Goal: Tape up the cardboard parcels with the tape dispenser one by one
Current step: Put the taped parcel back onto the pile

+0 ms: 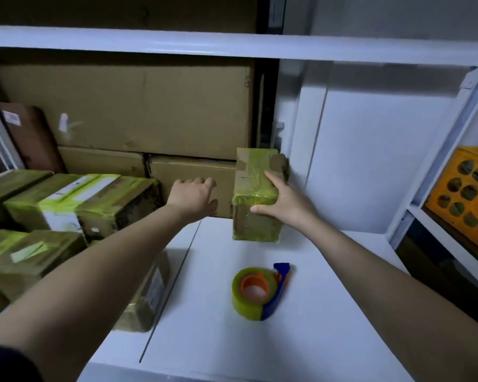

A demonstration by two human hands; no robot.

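On white shelf (315,312), parcel (255,194) wrapped in yellow-green tape

My left forearm (100,260) covered most of the parcel (144,301) lying beneath it; only its right end and a blurred label showed. The stacked parcels (39,205) at left ran off the picture's edge. My right hand (282,205) hid part of the held parcel's (255,188) right face, and my fingertips beyond the thumb could not be seen. The print on the brown carton (221,208) behind my left hand (195,195) was too small to read. The yellow crate (464,194) was cut off at right.
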